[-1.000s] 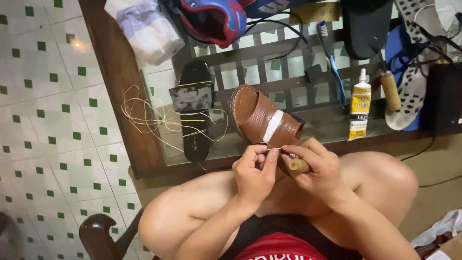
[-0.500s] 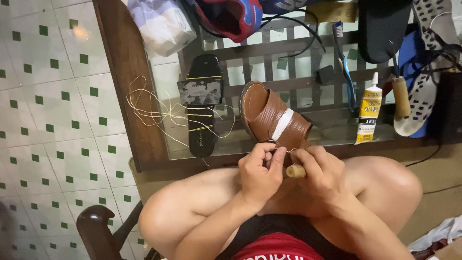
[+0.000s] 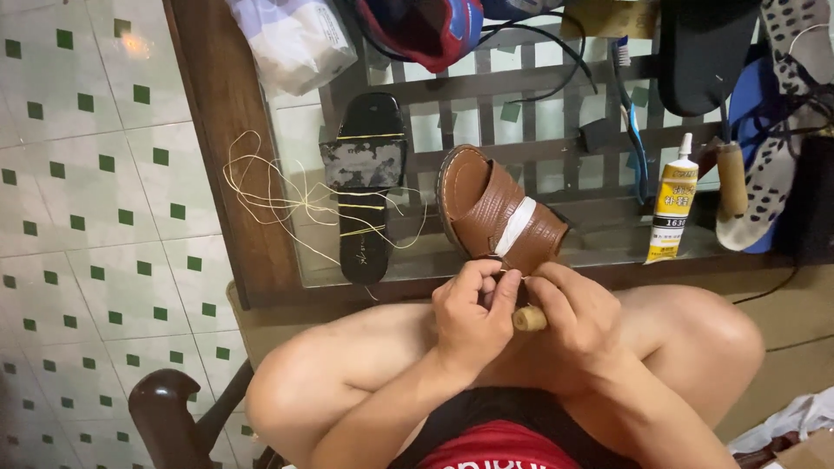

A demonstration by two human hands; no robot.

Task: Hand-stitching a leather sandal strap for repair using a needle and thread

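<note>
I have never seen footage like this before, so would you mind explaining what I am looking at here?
There is no machine here: a seated person wears a camera on the head, so the single view looks down over bare knees at their own two hands. The left hand and right hand meet at the near end of a brown sandal with a white band, which rests on a glass-topped wooden table. The left fingers seem to pinch something fine; the right hand grips a short wooden handle, probably a tool. On the glass lie a black sandal, loose yellowish thread, a yellow glue tube and other footwear.
</note>
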